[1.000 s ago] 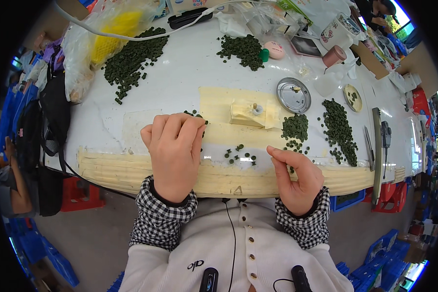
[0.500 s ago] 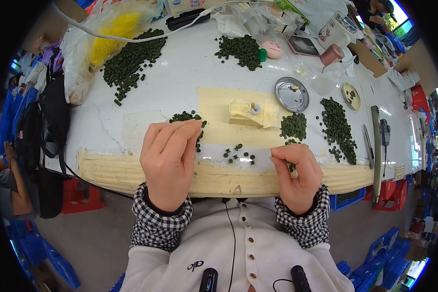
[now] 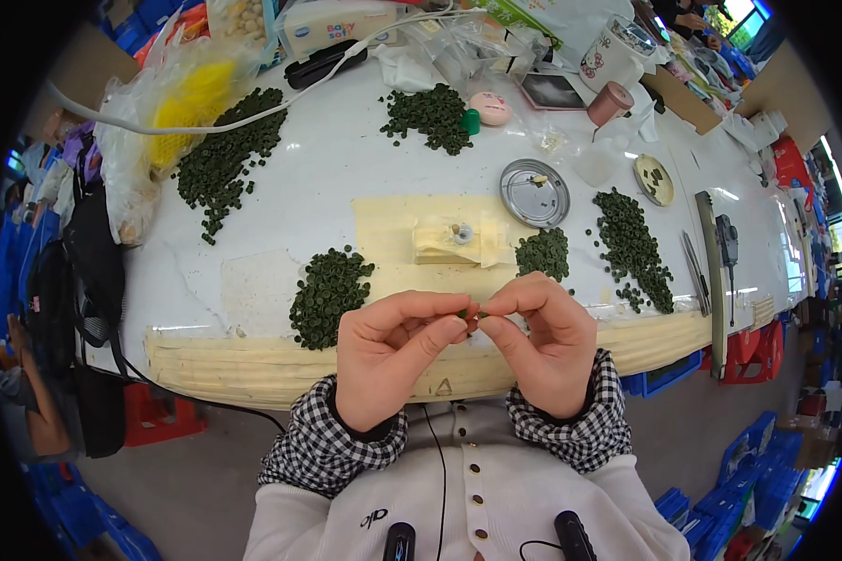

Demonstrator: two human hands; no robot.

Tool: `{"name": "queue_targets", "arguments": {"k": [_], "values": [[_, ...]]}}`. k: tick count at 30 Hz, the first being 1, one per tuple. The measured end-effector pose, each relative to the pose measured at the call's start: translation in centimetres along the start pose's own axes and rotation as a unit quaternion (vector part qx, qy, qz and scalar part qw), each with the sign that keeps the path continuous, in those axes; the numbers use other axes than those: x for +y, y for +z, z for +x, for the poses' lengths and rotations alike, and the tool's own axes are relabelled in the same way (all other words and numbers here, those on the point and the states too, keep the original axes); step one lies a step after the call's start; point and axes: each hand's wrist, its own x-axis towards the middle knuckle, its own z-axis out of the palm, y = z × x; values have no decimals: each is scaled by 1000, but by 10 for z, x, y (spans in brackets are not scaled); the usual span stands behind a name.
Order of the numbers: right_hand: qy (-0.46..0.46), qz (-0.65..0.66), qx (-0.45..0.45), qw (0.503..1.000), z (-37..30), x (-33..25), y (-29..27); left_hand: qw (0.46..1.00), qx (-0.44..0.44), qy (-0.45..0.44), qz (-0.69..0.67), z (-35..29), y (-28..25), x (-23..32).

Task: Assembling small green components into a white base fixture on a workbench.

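Observation:
Close in front of my chest, both hands meet fingertip to fingertip over the table's front edge. Thumb and index of my left hand (image 3: 398, 351) are pinched on a small dark green piece (image 3: 463, 315). My right hand (image 3: 550, 341) pinches at its tip too, touching or nearly touching the left; a dark speck shows there, mostly hidden by the fingers. Left of my left hand lies a pile of small round dark green pieces (image 3: 330, 294). Beyond my right hand sits a smaller pile of green pieces (image 3: 543, 254). A block wrapped in yellowish tape (image 3: 440, 245) stands between the piles.
More green piles lie at the right (image 3: 631, 245), back middle (image 3: 430, 117) and back left (image 3: 229, 154). A round metal dish (image 3: 534, 208) and a cream dish (image 3: 660, 192) stand to the right. Tweezers (image 3: 696, 271) lie near a long bar (image 3: 712, 280). A white cable (image 3: 299, 98) crosses the back.
My hands were apart, the left by the left pile and the right near the smaller pile. They have come together in the middle, fingertips meeting. The view has shifted slightly.

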Motion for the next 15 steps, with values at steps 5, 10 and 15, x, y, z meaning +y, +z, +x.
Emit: {"name": "queue_targets", "arguments": {"k": [5,10,15], "values": [[-22,-42,11,999,3,6,4,999,21,-6,27,-1,-2,-2],[-16,-48,5,999,4,7,4,999,44,-20,-14,0,1,-2],[-13,-48,4,999,2,6,5,999,33,12,15,-1,-3,-6]]}}
